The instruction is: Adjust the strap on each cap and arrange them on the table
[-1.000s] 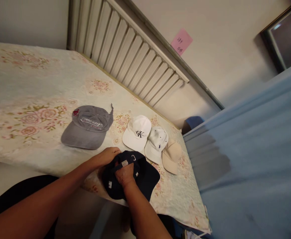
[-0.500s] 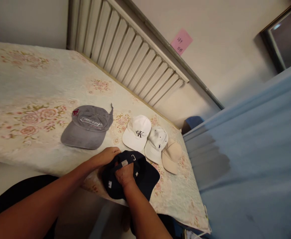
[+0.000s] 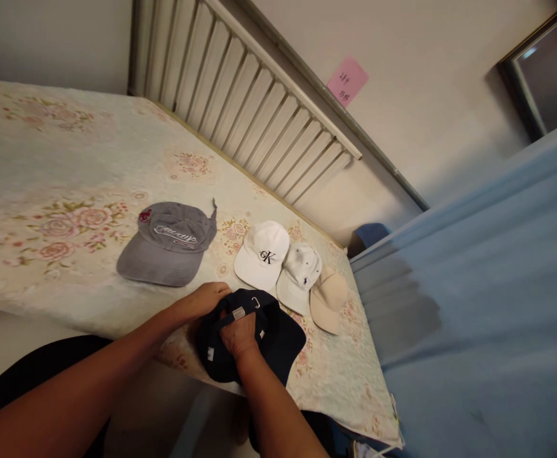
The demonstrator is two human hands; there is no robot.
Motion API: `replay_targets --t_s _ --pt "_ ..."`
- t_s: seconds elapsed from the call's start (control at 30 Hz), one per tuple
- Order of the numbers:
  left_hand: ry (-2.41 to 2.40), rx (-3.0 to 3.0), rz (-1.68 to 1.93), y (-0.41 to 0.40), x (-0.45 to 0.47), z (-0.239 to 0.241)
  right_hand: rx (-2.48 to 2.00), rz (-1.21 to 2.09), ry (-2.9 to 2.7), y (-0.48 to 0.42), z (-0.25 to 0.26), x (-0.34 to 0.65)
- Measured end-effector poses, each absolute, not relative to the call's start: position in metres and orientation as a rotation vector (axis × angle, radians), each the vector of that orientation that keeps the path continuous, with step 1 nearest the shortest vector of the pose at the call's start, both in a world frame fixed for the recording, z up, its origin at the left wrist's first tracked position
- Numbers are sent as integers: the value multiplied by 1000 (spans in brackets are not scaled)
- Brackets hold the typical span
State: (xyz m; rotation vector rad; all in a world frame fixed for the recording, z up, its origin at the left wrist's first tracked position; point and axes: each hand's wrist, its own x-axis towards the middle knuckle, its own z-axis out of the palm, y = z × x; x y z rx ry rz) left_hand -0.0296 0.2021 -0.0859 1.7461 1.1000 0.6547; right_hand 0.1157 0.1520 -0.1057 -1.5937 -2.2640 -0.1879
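Note:
A dark baseball cap (image 3: 285, 340) is tipped at the front edge of the cloth-covered table, with its open underside and the metal buckle of its back strap facing me. My left hand (image 3: 208, 298) is closed at the cap's upper left edge, its fingertips partly hidden behind the fabric. Inside the opening, below the buckle, my right hand (image 3: 240, 334) is curled against the cap, and its fingertips are out of sight. Just beyond sits a white cap (image 3: 262, 251) with black letters. Beside that are a second white cap (image 3: 301, 277) with a small dark logo and a beige cap (image 3: 329, 299).
A grey cap (image 3: 171, 242) with white script lies to the left on the floral tablecloth (image 3: 92, 165). Behind the table runs a white radiator (image 3: 240, 95). A blue curtain (image 3: 460, 305) hangs along the right side. A pink note (image 3: 348, 79) is on the wall.

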Motion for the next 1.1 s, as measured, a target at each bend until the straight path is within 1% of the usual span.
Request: replay_targets --t_s 0.3,1.1 --pt "1093 1719 650 204 -29 -91 -1608 -173 -2292 152 -103 115" --pt "1092 1726 659 201 -30 -85 -1626 -164 -2272 152 -104 115"
